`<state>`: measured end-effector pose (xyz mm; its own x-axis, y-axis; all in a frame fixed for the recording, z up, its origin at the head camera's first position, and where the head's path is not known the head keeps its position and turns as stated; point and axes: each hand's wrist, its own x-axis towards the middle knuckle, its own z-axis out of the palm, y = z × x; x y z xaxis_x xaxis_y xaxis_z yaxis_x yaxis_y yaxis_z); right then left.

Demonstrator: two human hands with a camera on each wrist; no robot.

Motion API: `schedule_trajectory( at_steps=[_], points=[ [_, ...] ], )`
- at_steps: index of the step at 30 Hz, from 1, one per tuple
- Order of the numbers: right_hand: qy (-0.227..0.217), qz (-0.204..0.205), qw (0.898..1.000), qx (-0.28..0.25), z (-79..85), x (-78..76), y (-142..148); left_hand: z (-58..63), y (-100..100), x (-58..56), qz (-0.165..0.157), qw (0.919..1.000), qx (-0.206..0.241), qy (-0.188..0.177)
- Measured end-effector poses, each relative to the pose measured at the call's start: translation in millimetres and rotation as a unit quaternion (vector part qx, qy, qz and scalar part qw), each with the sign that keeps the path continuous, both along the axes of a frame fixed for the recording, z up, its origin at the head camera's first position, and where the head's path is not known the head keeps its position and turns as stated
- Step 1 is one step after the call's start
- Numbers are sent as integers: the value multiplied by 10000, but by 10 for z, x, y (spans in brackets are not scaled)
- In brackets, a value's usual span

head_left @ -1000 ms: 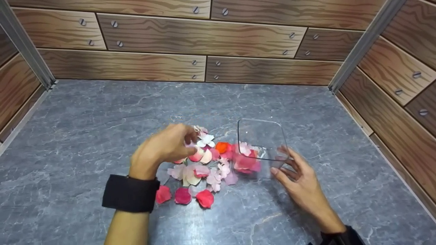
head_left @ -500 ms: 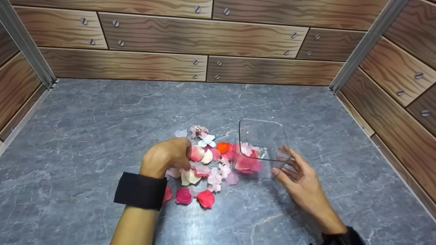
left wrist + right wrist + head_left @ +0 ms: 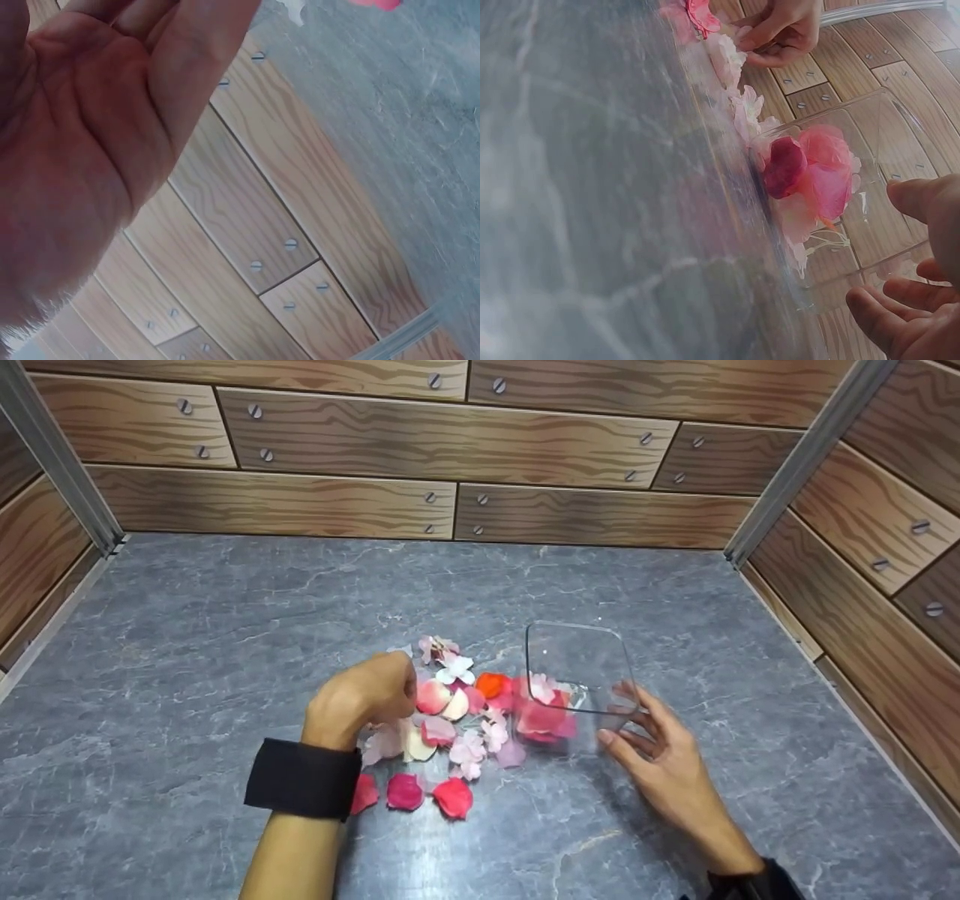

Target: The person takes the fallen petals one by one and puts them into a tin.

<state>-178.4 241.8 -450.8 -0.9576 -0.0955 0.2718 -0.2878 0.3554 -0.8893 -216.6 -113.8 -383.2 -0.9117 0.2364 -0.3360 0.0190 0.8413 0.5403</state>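
Loose artificial petals and blossoms lie in a patch on the grey marbled surface in the head view. At the left of the patch, my left hand [image 3: 364,694] has its fingers curled down. In the right wrist view, its thumb and fingertips pinch a pale petal [image 3: 742,34]. A clear square container [image 3: 581,628] stands at the right of the patch, with pink and red petals [image 3: 544,718] inside. My right hand [image 3: 667,765] rests at the container's right side, thumb and fingers spread and relaxed. The left wrist view shows mostly the palm [image 3: 97,127]; its fingertips are hidden.
Three red and magenta petals, one a bright red petal [image 3: 453,798], lie at the near side of the patch. Behind, a wood-patterned wall [image 3: 337,502] bounds the surface, with another wood-patterned wall [image 3: 847,607] on the right.
My left hand has come down and nearer to the petals, its fingers curling in. Pale petals beside it have shifted slightly. The right hand and container have stayed in place.
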Motion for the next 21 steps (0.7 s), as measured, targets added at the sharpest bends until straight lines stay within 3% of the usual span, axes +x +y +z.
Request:
schedule_trajectory(
  at_steps=[5,12,21],
  points=[
    [9,65,10000,24,-7,-10,6,54,-55,7,-251,9978,279,552],
    [7,54,10000,47,-12,-17,5,162,-75,67,-297,9909,627,1155],
    [-4,10,9998,176,-14,-21,12,356,34,141,-437,9649,1158,2318]
  ],
)
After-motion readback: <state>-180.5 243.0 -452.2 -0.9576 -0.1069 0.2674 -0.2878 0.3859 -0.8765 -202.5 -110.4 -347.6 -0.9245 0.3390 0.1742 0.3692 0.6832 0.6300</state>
